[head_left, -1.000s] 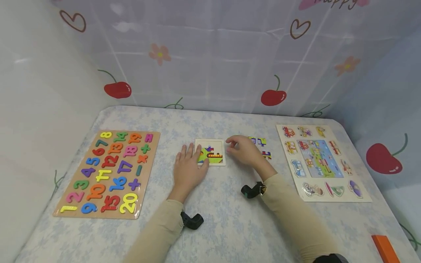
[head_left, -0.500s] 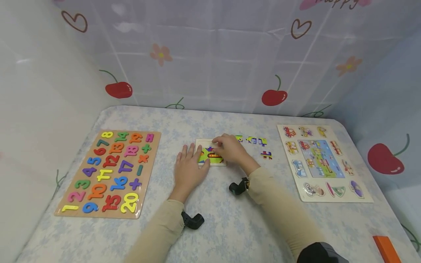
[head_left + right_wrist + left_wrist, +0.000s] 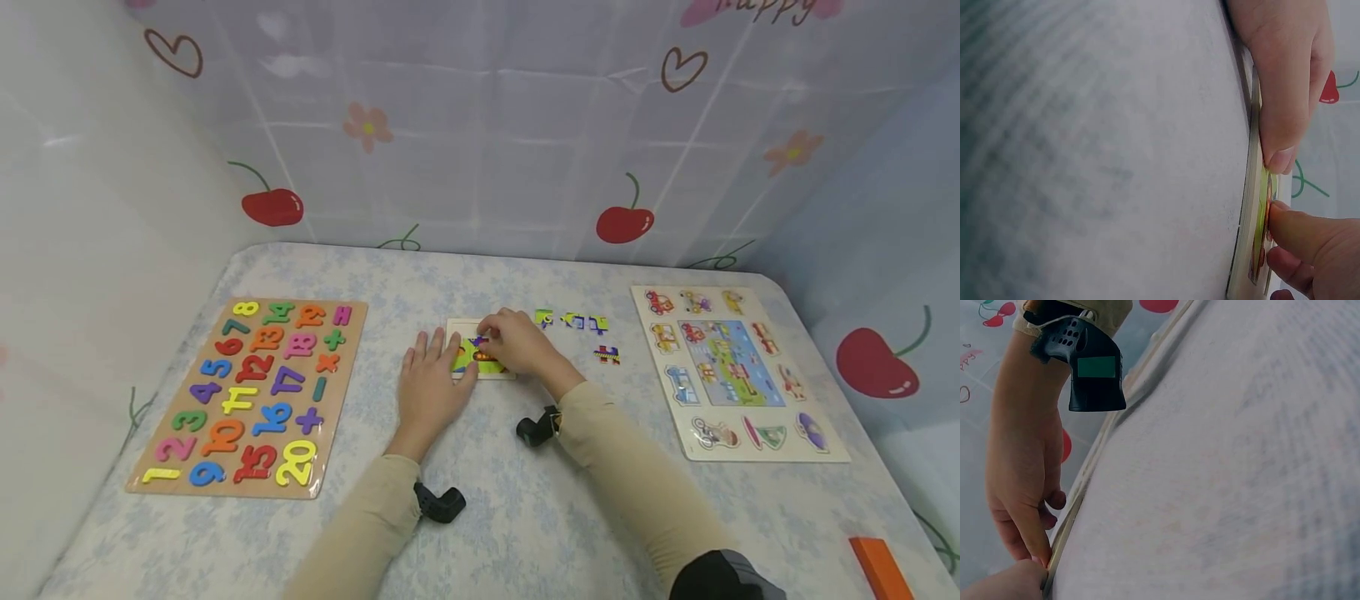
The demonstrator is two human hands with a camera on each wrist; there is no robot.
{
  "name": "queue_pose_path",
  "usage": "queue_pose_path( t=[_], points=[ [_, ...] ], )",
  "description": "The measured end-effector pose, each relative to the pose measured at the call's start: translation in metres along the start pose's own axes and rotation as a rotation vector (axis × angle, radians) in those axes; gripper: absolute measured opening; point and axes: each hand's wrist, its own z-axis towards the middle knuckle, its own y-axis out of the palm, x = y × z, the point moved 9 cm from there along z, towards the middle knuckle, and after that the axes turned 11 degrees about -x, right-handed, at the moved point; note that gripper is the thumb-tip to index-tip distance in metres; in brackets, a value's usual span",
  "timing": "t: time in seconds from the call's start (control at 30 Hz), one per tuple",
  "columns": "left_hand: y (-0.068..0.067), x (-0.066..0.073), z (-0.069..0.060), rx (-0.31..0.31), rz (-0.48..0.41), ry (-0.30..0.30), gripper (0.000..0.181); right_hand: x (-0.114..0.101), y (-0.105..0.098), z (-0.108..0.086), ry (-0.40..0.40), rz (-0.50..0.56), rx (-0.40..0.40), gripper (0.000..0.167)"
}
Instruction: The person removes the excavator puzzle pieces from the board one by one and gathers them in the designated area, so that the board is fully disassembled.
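A small wooden jigsaw tray [image 3: 463, 325] with a partly filled vehicle picture lies at the table's middle. My left hand [image 3: 430, 392] rests flat over its left side, fingers spread, with the thumb on the picture. From the right, my right hand [image 3: 519, 343] reaches over the tray with curled fingers and pinches a small puzzle piece, mostly hidden by the fingertips. In the right wrist view, the left thumb [image 3: 1282, 156] presses on the tray, while the right fingertips [image 3: 1279, 215] touch the picture's surface. The left wrist view has the right hand [image 3: 1025, 456] bent down to the tray edge.
Several loose puzzle pieces [image 3: 574, 321] lie right of the tray, one of them [image 3: 607, 355] lower than the others. A number board [image 3: 341, 408] lies at left, a picture-peg board [image 3: 660, 433] at right. An orange block [image 3: 879, 567] sits near the lower right.
My right hand has moved left from beside the tray to over the picture, uncovering loose pieces at the right. My left hand has stayed in place.
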Motion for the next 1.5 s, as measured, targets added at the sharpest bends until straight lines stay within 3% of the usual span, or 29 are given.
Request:
queue_pose_path(
  t=[0.5, 0.93, 1.17, 1.5],
  points=[
    [0.000, -0.001, 0.000, 0.016, -0.026, -0.005, 0.067, 0.003, 0.002, 0.004, -0.008, 0.069, -0.044, 0.023],
    [-0.001, 0.000, 0.000, 0.023, -0.031, -0.003, 0.066, 0.006, 0.001, 0.001, -0.047, 0.280, -0.098, 0.019],
    [0.000, 0.000, 0.000, 0.016, -0.034, -0.005, 0.066, 0.013, -0.002, -0.003, -0.079, 0.395, -0.072, 0.018],
    [0.001, 0.000, 0.001, 0.024, -0.016, -0.007, 0.068, 0.035, -0.020, -0.024, -0.029, 0.432, 0.007, 0.021]
  ],
)
